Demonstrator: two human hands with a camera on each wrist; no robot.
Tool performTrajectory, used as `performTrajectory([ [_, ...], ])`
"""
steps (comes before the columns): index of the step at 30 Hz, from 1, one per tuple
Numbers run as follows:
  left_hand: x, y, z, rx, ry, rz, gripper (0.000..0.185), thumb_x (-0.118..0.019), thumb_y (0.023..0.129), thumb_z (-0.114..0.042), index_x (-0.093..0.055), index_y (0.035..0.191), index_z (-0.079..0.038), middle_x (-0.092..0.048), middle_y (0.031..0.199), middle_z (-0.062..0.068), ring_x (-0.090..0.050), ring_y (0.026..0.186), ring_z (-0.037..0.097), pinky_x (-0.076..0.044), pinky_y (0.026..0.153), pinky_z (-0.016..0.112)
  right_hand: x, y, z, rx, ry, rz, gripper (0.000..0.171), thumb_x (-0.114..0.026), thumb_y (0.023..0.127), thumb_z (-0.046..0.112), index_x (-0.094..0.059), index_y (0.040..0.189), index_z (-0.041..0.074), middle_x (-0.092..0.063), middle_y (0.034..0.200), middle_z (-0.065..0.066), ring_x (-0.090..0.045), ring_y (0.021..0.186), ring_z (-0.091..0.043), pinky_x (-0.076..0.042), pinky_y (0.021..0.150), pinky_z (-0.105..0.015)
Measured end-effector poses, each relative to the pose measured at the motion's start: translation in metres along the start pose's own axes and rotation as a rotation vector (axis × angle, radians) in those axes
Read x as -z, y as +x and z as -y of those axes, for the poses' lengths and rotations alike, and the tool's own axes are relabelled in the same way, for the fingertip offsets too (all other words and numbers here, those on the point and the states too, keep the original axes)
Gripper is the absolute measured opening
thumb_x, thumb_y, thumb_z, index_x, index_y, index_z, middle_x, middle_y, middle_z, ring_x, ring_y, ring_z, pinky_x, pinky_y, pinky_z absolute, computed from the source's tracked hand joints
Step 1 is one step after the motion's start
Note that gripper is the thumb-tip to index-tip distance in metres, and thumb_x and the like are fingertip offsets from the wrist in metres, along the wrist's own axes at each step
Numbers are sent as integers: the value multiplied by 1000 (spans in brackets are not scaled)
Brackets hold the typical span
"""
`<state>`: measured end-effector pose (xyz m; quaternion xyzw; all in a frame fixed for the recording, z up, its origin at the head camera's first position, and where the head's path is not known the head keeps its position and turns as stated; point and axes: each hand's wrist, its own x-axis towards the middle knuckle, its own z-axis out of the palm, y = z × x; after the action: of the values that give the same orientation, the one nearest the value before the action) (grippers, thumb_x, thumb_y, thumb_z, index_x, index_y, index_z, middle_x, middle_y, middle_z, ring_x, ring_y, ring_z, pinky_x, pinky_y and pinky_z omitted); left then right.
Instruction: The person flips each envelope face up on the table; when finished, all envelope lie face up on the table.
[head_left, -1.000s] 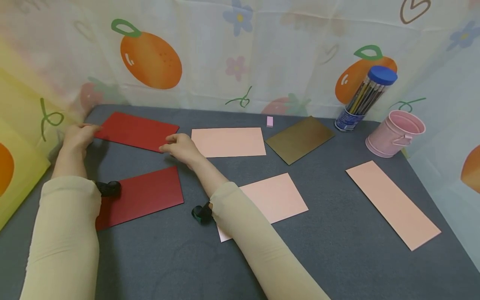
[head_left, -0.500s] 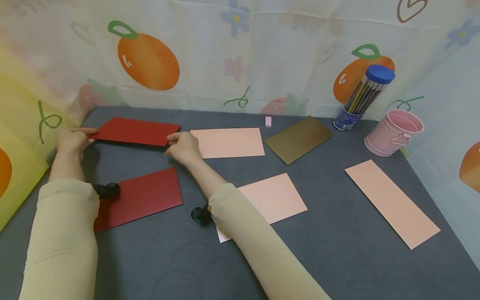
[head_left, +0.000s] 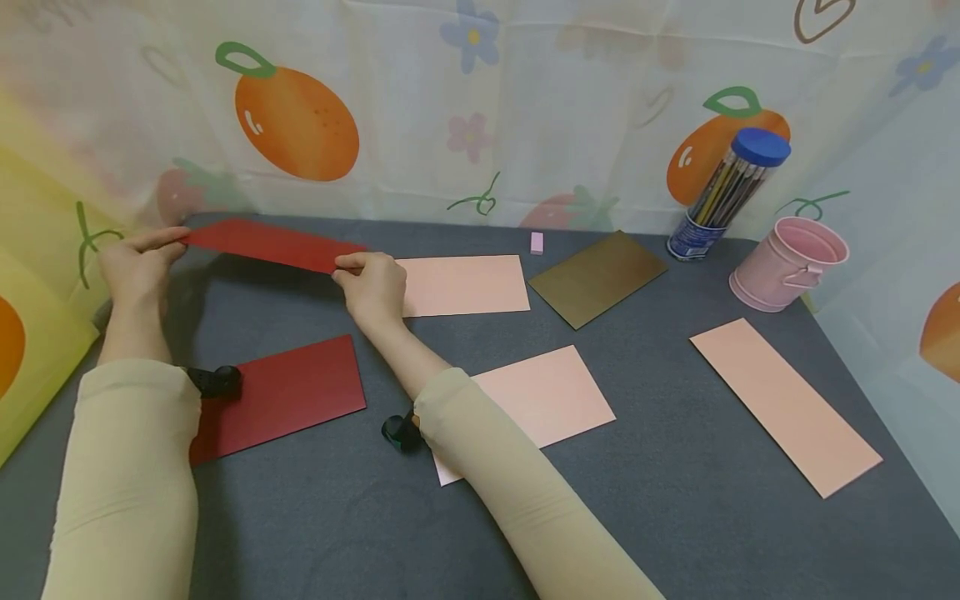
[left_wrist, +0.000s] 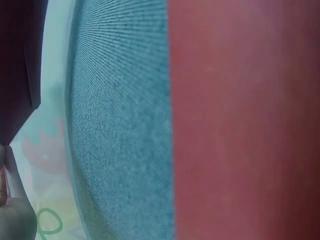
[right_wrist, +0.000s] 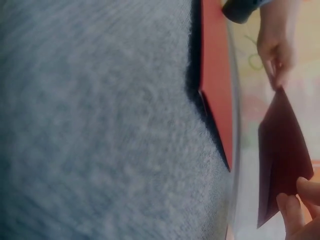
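Off the table at the far left, a red envelope (head_left: pixel 270 245) is held up between both hands. My left hand (head_left: pixel 141 271) pinches its left end, and my right hand (head_left: pixel 375 292) pinches its near right corner. In the right wrist view the dark underside of this envelope (right_wrist: pixel 285 145) shows what looks like a fold line, with fingers and thumb of the right hand (right_wrist: pixel 300 210) at one corner. Below it on the table lies a second red envelope (head_left: pixel 300 383), partly covered by the left wrist's black camera (head_left: pixel 217 381).
A pink envelope (head_left: pixel 465 286) lies right of the right hand, and a gold one (head_left: pixel 597 279) beyond it. The right forearm crosses over a pale pink envelope (head_left: pixel 555 396). Farther right are another pink envelope (head_left: pixel 786 408), a pencil tub (head_left: pixel 697 237) and a pink bucket (head_left: pixel 780 271).
The upper red envelope has risen from the table, its shadow now showing beneath it. Both hands have moved up slightly with it.
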<state>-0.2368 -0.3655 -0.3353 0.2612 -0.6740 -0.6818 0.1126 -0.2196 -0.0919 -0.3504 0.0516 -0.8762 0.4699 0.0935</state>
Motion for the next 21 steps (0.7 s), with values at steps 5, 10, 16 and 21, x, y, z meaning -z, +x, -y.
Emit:
performTrajectory([
  [5, 1, -3, 2, -85, -173, 48, 22, -72, 86, 0, -81, 94, -17, -72, 84, -21, -50, 125, -4, -44, 93, 6, 3, 0, -1, 27, 58, -66, 15, -74, 88, 24, -80, 102, 21, -78, 95, 6, -68, 90, -6, -43, 67, -6],
  [10, 1, -5, 2, -142, -306, 95, 21, -77, 77, 7, -81, 90, -9, -75, 73, -11, -58, 94, -1, -49, 76, 7, 6, 1, -1, 42, 164, -130, 12, -74, 88, 25, -78, 98, 21, -77, 93, 6, -68, 81, -4, -43, 60, -7],
  [16, -3, -3, 4, -257, -538, 130, 28, -70, 75, 23, -78, 92, 3, -73, 67, 2, -65, 69, 9, -56, 62, 14, 9, 4, -2, -5, 236, -157, 14, -73, 88, 26, -76, 100, 19, -78, 92, 4, -65, 72, -3, -42, 54, -8],
  [21, 5, 2, 7, -174, -600, 231, 27, -65, 79, 23, -78, 90, 3, -72, 73, 4, -68, 67, 12, -58, 63, 19, 13, 8, -5, -130, 317, -129, 13, -74, 87, 25, -74, 99, 19, -78, 89, 0, -61, 65, -2, -39, 49, -12],
])
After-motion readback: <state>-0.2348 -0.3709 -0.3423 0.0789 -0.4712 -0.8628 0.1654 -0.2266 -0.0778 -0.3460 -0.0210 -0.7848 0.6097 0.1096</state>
